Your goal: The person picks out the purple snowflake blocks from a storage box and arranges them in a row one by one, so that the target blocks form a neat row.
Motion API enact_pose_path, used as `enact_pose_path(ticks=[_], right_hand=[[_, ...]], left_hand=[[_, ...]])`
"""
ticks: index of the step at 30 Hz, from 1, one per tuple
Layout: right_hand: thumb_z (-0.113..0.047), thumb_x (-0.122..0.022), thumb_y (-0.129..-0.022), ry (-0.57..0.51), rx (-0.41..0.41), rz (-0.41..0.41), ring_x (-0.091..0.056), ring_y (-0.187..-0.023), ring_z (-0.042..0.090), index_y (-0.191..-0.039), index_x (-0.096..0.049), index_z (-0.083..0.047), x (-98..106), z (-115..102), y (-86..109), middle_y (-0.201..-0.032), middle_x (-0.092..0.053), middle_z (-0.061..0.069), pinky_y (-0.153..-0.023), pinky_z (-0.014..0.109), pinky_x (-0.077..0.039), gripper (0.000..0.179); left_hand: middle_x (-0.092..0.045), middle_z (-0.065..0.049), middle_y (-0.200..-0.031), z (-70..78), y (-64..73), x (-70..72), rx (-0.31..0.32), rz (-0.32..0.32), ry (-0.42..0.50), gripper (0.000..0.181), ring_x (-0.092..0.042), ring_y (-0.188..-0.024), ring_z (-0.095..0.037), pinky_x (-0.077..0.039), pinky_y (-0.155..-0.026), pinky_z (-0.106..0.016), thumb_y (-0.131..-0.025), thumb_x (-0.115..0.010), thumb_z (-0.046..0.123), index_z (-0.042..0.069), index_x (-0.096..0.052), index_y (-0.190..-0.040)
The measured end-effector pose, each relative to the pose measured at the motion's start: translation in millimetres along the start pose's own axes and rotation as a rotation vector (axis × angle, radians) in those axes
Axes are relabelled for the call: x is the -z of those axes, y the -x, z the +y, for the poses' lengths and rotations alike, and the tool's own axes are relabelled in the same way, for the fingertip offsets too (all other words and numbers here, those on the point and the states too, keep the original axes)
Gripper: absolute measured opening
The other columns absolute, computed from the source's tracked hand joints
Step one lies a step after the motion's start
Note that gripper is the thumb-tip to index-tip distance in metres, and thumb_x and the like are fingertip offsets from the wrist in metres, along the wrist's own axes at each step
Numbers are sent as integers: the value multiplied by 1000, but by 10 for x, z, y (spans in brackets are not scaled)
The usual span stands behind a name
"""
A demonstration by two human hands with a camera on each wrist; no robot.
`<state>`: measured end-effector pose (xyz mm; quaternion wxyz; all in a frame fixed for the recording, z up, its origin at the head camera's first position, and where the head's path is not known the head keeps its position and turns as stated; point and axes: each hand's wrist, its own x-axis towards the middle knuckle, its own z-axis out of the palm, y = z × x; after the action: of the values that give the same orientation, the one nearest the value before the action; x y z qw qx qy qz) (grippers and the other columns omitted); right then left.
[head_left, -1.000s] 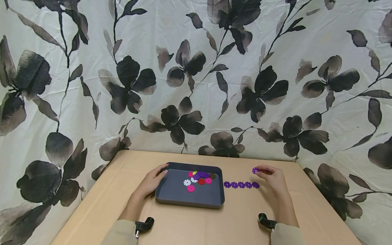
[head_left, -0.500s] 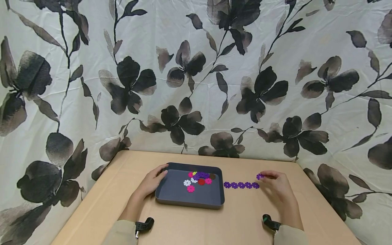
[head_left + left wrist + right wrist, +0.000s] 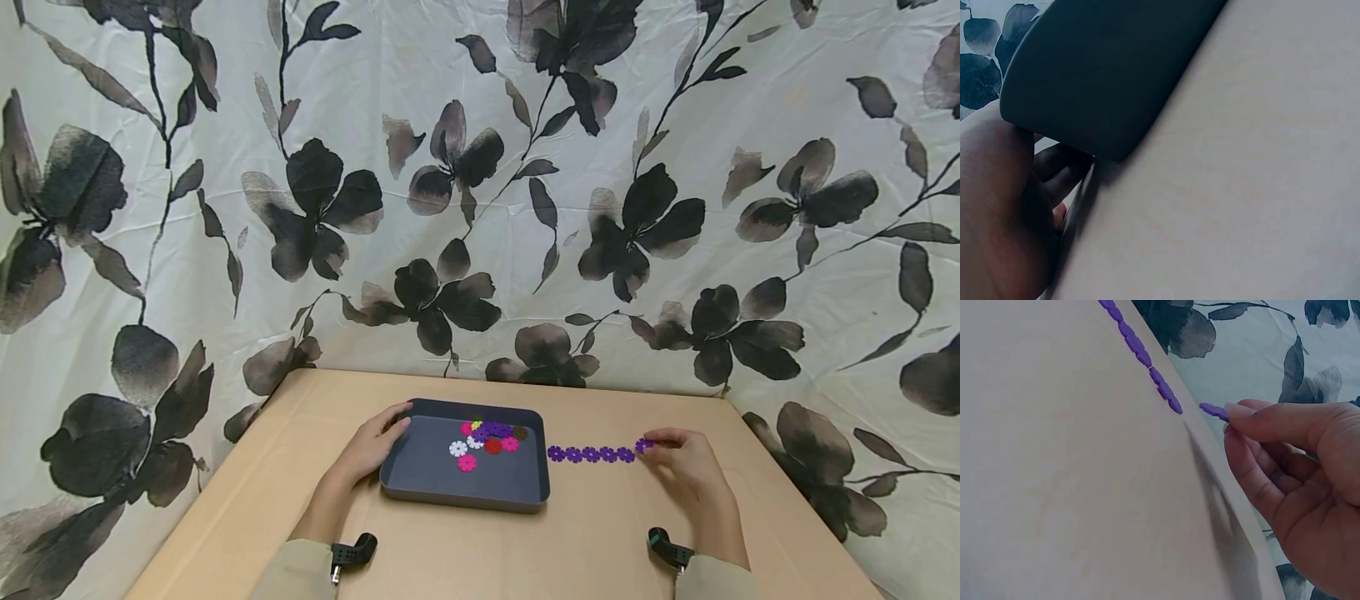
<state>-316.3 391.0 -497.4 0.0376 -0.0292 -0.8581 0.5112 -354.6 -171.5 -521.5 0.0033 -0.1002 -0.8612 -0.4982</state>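
Note:
My right hand (image 3: 692, 462) pinches a purple flower-shaped disc (image 3: 642, 446) between thumb and fingertips. In the right wrist view this disc (image 3: 1213, 411) is tilted and hangs just above the table, off the end of a row of purple discs (image 3: 1135, 344). That row of several purple discs (image 3: 591, 454) runs rightward from the dark grey tray (image 3: 420, 471). With my left hand (image 3: 367, 443) I hold the tray's left side, thumb at the rim; some of its fingers are hidden by the tray (image 3: 1104, 69) in the left wrist view.
Inside the tray lie loose flower-shaped discs: a purple cluster (image 3: 495, 430), white (image 3: 457, 448), pink (image 3: 467, 462), red (image 3: 492, 446), brown (image 3: 520, 432) and yellow ones. The light wooden table (image 3: 585, 550) ends at a floral curtain (image 3: 540, 208) behind.
My right hand has moved right and toward me with the purple disc, from above the row's end to just beyond it. The left hand and tray stay put.

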Motion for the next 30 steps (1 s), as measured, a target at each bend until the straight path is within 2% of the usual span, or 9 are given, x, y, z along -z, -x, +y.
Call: enact_pose_path(ticks=[5,10,15,20,25,27,30], right_hand=[[-1,-73,-95,96,-59,-13,-67,-104,22,-120,-71,7,14,56,0,-117,-73,20,-79,19,-56,27],[-2,-74,-94,153,-59,-30,-64,-107,29,-119,-72,6,14,75,-23,-116,-73,20,-83,25,-56,26],[0,-73,-94,162,-65,-42,-63,-106,28,-117,-73,5,-2,63,-28,-114,-73,19,-85,30,-55,24],[-3,-74,-95,154,-69,-49,-63,-101,25,-121,-71,5,-3,16,-15,-115,-72,18,-81,26,-54,27],[-3,-69,-98,70,-78,-29,-61,-99,25,-128,-66,6,-28,-85,18,-118,-67,20,-79,27,-57,31],[-6,-68,-100,62,-37,-4,-60,-98,23,-130,-66,5,-48,-137,9,-119,-66,19,-79,26,-57,32],[-13,-70,-100,48,84,40,-61,-96,16,-130,-68,2,-106,-201,-47,-118,-69,19,-79,23,-58,33]], left_hand=[[-43,-11,-164,-4,-4,-6,6,-3,3,47,-32,-156,-39,-25,-127,-62,-111,-51,37,25,-49,-156],[-43,-11,-165,-8,-6,-7,6,-5,3,47,-32,-156,-39,-24,-127,-62,-111,-50,37,25,-48,-156],[-42,-12,-165,-6,-3,0,4,-10,6,49,-32,-156,-39,-24,-127,-62,-110,-50,39,24,-48,-157],[-42,-12,-165,3,0,7,6,-12,6,50,-31,-156,-40,-24,-127,-63,-110,-50,41,24,-47,-157],[-42,-12,-165,4,3,9,4,-11,7,50,-32,-156,-40,-25,-127,-63,-110,-51,41,24,-48,-157],[-42,-12,-165,3,1,6,3,-10,7,50,-32,-156,-40,-25,-127,-63,-110,-51,40,24,-48,-157],[-42,-12,-165,-2,-2,1,0,-8,4,49,-32,-156,-40,-24,-127,-63,-110,-50,40,24,-48,-157]])
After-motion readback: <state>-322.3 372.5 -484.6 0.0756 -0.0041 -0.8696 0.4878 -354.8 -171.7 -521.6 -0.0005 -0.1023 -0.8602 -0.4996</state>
